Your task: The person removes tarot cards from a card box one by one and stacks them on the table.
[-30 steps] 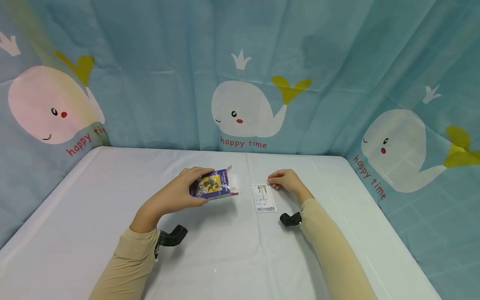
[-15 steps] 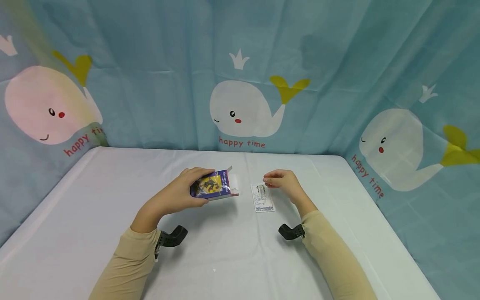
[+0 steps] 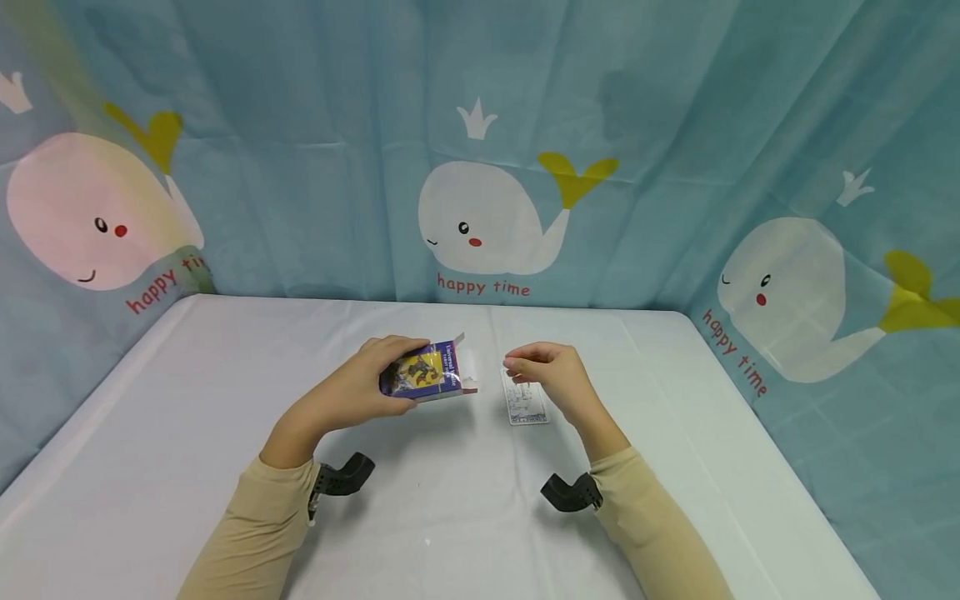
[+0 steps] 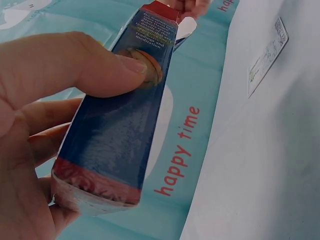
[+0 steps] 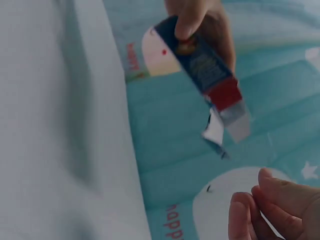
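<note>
Change noted: your right hand (image 3: pixel 553 377) has moved left, towards the open end of the card box (image 3: pixel 420 372), and now covers the far end of the card (image 3: pixel 527 405) in the head view. The card box and the card show no clear shift. In my judgement, this puts the work back at the card box, with the card done with for the moment.

Location: the card lies flat on the bench (image 3: pixel 427 517), right of the card box and slightly nearer you, apart from it.

Pose: your left hand (image 3: pixel 363 379) holds the card box raised, thumb on its narrow side, open end facing right. Your right hand hangs right of that end, not touching it, fingers bent and pointing at it.

Grip: left, wrapped round the card box; right, narrow, thumb and fingertips close together, nothing visible between them.
</note>
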Tool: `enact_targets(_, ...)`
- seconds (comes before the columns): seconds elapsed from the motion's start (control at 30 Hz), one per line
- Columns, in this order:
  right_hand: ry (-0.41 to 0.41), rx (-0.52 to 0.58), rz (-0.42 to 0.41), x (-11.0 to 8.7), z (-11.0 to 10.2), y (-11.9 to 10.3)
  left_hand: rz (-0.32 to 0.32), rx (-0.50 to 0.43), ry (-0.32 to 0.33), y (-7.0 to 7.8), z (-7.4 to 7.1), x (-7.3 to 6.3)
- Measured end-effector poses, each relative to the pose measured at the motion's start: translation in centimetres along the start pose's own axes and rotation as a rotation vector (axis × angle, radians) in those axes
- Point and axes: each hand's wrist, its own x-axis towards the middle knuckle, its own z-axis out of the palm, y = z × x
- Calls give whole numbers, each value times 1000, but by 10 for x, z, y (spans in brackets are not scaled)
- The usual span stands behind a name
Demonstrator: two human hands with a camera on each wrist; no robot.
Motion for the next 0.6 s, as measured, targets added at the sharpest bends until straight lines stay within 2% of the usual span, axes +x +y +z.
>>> enact_targets(0.3, -12, -3, 13, -15, 11, -14, -6, -8, -8, 3, 1, 1)
enact_targets(0.6, -9, 14, 15, -23, 20, -17, 27, -8, -7, 4, 3, 2)
